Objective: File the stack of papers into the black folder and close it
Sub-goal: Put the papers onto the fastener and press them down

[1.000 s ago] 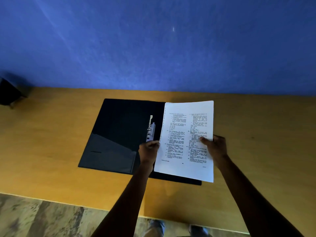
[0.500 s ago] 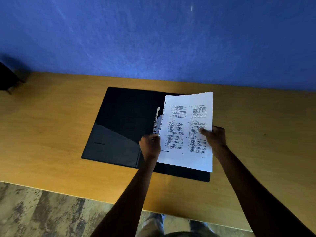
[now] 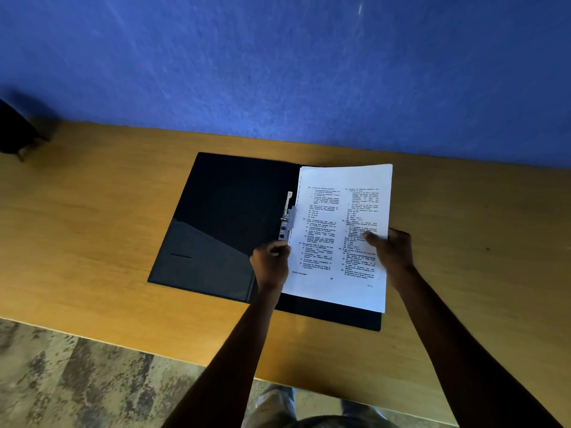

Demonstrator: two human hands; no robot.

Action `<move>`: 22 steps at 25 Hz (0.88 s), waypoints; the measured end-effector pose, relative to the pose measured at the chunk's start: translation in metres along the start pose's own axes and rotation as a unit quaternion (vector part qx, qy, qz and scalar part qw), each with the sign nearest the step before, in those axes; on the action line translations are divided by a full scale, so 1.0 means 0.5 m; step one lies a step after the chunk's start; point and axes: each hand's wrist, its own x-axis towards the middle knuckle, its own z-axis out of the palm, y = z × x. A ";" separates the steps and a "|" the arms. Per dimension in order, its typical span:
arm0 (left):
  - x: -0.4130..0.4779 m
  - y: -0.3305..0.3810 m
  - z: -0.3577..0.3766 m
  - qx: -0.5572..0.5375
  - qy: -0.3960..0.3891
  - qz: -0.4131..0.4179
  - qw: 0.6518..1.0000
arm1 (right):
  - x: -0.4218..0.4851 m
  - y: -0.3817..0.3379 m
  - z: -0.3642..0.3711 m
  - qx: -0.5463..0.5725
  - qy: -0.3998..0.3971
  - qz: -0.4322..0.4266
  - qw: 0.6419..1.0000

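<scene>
Between my two grips the papers point(image 3: 340, 239) lie over the open folder point(image 3: 228, 217) on the surface point(image 3: 92, 227); left grip point(image 3: 272, 264) and right grip point(image 3: 391, 254) each pinch an edge

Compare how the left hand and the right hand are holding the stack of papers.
The left hand grips the stack of papers at its punched edge, just below the metal clip; the right hand grips the opposite, outer edge. The left hand sits over the open black folder; the right hand sits at the folder's outer edge, partly over the wooden table. The right thumb lies across the printed text; the left hand stays near the margin. Both hold the same stack.
</scene>
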 end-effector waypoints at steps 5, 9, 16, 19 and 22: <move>-0.011 0.012 0.000 0.025 -0.001 0.015 1.000 | -0.005 -0.001 0.013 -0.028 0.004 -0.012 1.000; -0.011 0.008 0.004 0.080 -0.010 0.037 0.996 | -0.008 -0.001 0.018 -0.056 0.007 -0.029 0.998; -0.006 0.002 0.003 0.109 -0.010 0.086 0.990 | -0.011 -0.004 0.023 -0.092 0.004 -0.048 0.995; -0.004 -0.002 0.003 0.121 -0.015 0.096 0.988 | -0.013 -0.002 0.020 -0.110 0.009 -0.050 0.993; -0.004 -0.004 0.005 0.135 -0.023 0.086 0.987 | -0.009 -0.008 0.020 -0.122 0.008 -0.031 0.992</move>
